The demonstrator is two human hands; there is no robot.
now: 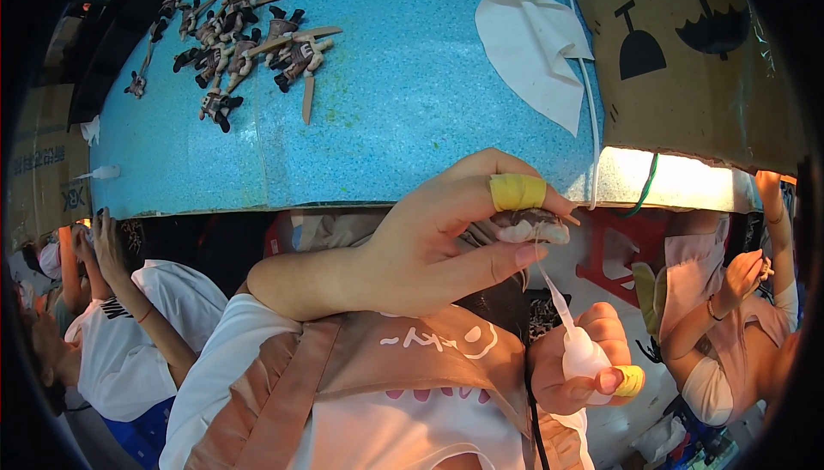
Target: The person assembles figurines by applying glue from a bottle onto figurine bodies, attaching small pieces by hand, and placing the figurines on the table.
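My left hand (455,230) is closed, thumb and fingers pinching a small brown and white figure piece (534,228) above my lap, in front of the table edge. Yellow tape is wrapped round one of its fingers. A little lower on the right, my right hand (614,358) grips a small white squeeze bottle (584,357). The bottle's long thin nozzle tilts upward, its tip close under the figure piece; I cannot tell if it touches. My right hand also has yellow tape on a digit.
Several small brown figures (236,41), some with flat wooden sticks, lie on the blue table (386,109) at the far left. A white cloth (536,49), a white cord (590,127) and a cardboard sheet (687,101) are at the right. People sit on both sides.
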